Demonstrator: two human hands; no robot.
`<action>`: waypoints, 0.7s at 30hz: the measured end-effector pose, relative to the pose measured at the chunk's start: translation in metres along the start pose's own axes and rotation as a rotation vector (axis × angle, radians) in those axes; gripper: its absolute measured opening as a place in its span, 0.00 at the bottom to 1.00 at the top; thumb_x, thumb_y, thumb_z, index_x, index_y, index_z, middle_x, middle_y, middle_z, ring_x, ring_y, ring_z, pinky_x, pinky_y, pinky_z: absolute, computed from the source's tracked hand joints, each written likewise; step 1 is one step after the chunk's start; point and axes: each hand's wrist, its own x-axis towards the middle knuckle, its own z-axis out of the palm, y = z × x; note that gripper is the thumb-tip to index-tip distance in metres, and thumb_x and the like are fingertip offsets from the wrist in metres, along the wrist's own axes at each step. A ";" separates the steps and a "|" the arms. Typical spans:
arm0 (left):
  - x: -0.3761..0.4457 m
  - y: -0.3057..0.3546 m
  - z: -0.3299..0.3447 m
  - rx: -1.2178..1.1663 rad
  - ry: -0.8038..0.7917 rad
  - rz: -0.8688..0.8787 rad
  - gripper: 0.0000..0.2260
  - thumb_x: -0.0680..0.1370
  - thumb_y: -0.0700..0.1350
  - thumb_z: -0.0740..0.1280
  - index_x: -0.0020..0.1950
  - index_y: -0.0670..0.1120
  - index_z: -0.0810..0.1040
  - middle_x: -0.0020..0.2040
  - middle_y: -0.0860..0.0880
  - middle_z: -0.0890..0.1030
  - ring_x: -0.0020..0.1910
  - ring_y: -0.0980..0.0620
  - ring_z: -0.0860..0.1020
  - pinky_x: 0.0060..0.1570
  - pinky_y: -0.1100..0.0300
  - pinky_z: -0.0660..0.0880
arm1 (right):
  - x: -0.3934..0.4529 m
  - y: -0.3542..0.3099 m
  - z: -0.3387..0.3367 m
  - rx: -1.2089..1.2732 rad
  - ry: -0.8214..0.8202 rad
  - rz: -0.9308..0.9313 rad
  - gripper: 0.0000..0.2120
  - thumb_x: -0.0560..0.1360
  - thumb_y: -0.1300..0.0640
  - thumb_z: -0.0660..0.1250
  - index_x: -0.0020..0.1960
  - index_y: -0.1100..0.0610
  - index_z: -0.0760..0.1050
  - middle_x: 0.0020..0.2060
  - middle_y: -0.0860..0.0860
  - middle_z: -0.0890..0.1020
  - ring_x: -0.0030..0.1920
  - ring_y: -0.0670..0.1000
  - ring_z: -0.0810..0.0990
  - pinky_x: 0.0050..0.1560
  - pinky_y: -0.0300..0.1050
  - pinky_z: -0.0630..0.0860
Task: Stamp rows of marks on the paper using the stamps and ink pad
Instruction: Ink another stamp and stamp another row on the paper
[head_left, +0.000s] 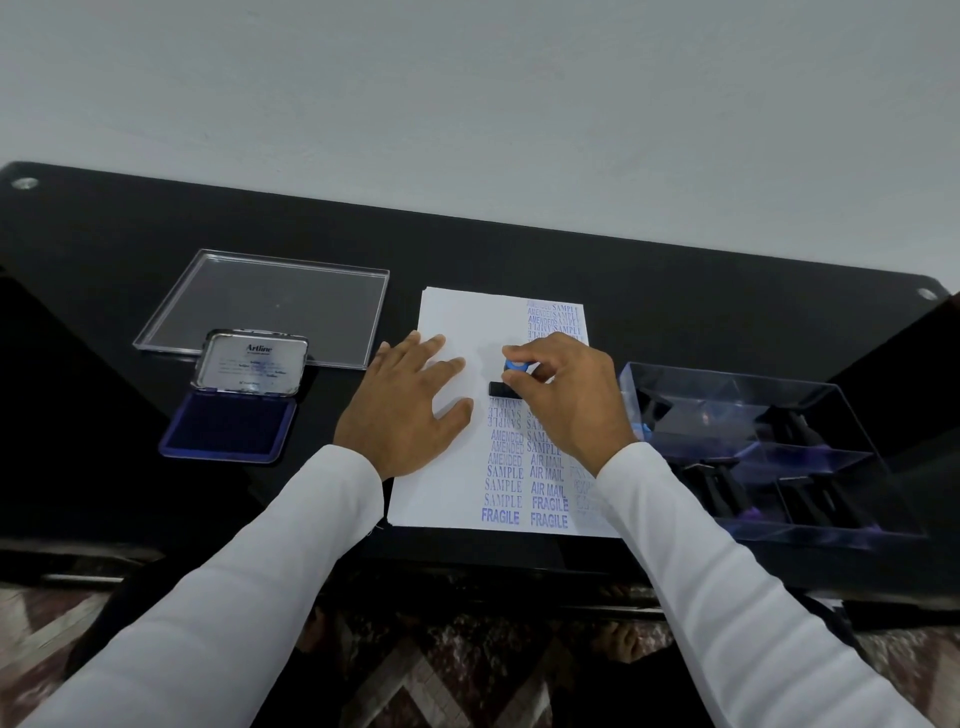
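— Head view: right hand pinches the blue-topped stamp, base down on the paper mid-sheet.
— Left hand lies flat, fingers spread, pinning the sheet; ink pad sits open, far left.

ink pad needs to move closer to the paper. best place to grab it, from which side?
Likely the blue base of the ink pad, pinched across its left and right edges from above. Its lid stands hinged open at the far edge and would probably swing if held. The clear tray crowds the far side; the near side is open. The left hand lies nearest.
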 end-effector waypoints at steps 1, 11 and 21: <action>0.000 0.000 0.000 0.000 0.002 0.000 0.30 0.77 0.68 0.53 0.76 0.56 0.68 0.81 0.52 0.60 0.81 0.48 0.53 0.77 0.50 0.41 | 0.000 0.000 0.000 0.002 0.002 -0.004 0.10 0.73 0.57 0.75 0.54 0.53 0.84 0.48 0.46 0.83 0.39 0.43 0.80 0.43 0.22 0.71; 0.002 -0.002 0.002 0.009 -0.014 -0.009 0.31 0.77 0.69 0.52 0.77 0.57 0.67 0.81 0.53 0.59 0.81 0.48 0.52 0.77 0.50 0.41 | 0.000 0.000 -0.001 -0.003 -0.020 -0.005 0.08 0.74 0.56 0.75 0.53 0.53 0.84 0.47 0.46 0.83 0.40 0.44 0.81 0.42 0.24 0.72; 0.002 -0.002 0.003 0.006 -0.002 -0.004 0.31 0.77 0.69 0.52 0.76 0.57 0.67 0.81 0.53 0.59 0.81 0.48 0.53 0.77 0.50 0.42 | 0.002 -0.001 0.000 -0.018 -0.026 0.030 0.12 0.75 0.54 0.73 0.59 0.51 0.83 0.50 0.44 0.82 0.41 0.42 0.80 0.40 0.20 0.69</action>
